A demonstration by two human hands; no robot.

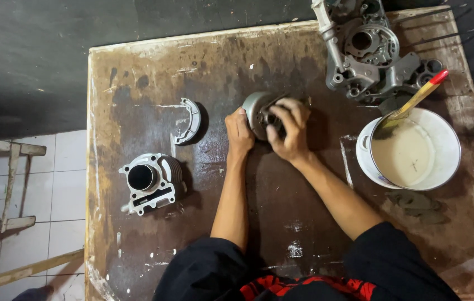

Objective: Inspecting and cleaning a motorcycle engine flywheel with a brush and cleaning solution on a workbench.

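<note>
A round grey metal engine part (256,108) lies on its side near the middle of a worn brown table (304,223). My left hand (238,132) presses against its left side and steadies it. My right hand (288,129) is closed over the part's open end, fingers curled on a dark piece inside it. What the fingers grip is hidden.
A finned grey cylinder block (150,181) stands at the left, a curved brake shoe (190,119) behind it. A white bowl (384,178) of pale liquid holds a red-tipped brush (418,96) at the right. A grey engine casing (368,50) sits at the far right corner.
</note>
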